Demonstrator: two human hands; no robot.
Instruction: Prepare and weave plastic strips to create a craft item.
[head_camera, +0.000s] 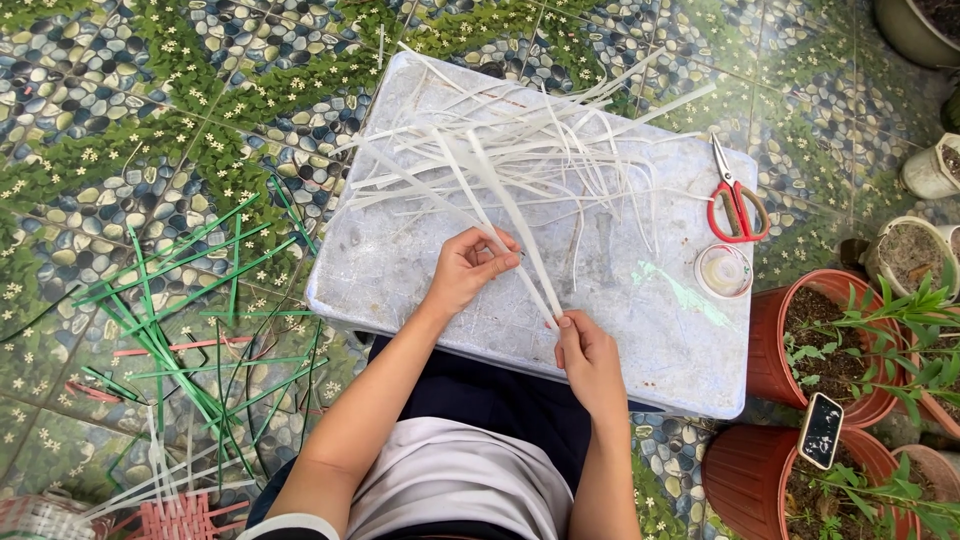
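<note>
A pale upturned tub (400, 270) sat on the pebble-patterned floor (120, 130), bearing white strips (520, 150), red scissors (737, 205) and 1 clear tape roll (723, 271).

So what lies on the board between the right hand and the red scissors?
In the head view, between the right hand and the red scissors sits a small round clear tape roll, beside a pale green smear on the white board.

Your left hand (468, 266) pinches a white strip (505, 215) partway along, while your right hand (587, 357) grips its near end. Beyond your hands a heap of white strips (520, 140) covers the grey board (400, 250). Red-handled scissors (736, 203) lie beyond your right hand; green strips (180, 300) lie left of your left.
</note>
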